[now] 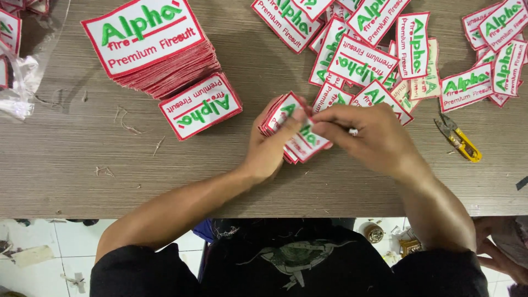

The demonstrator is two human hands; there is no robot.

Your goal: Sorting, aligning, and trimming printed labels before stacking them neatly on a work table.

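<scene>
My left hand (268, 149) grips a small stack of white embroidered patches (291, 129) with red borders and green lettering, held just above the wooden table (66, 165). My right hand (368, 135) pinches the top patch of that stack at its right edge, with a small white piece between its fingers. Both hands meet at the table's middle, close to the front edge.
A tall neat stack of larger patches (148, 41) stands at the back left, with a smaller stack (201, 105) beside it. Loose patches (379, 55) are scattered at the back right. Yellow thread snips (459, 140) lie to the right. A clear plastic bag (19, 82) sits far left.
</scene>
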